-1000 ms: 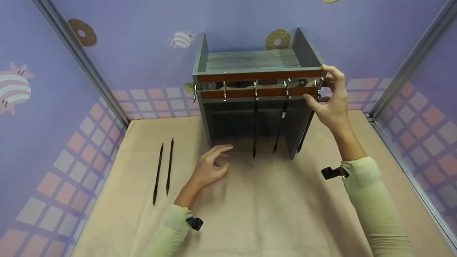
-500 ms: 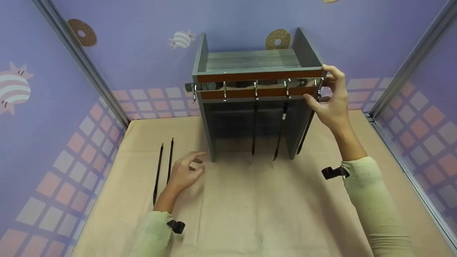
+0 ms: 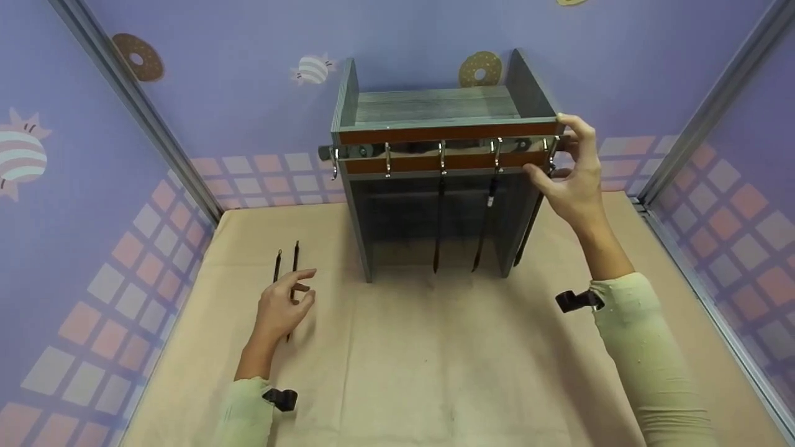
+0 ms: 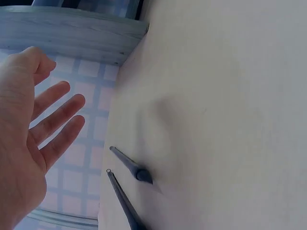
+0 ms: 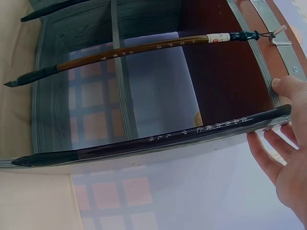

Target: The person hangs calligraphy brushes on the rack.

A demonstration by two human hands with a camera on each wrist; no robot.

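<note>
Left hand (image 3: pixel 281 309) hovering with fingers loosely spread, holding nothing, right over the two brushes (image 3: pixel 284 282) lying side by side on the worktop (image 3: pixel 435 360). Right hand (image 3: pixel 571 180) curled around the top right corner of the grey rack (image 3: pixel 435 112), by the hook rail (image 3: pixel 435 149). Could easily knock the neighbouring brush away when grabbing one. Hard to tell whether fingertips already touch a brush. Lower brush ends hidden under the hand.

Staged recording booth: purple cartoon-print wall panels (image 3: pixel 236 93) with metal corner posts (image 3: pixel 133 112), beige-covered table (image 3: pixel 447 366).
</note>
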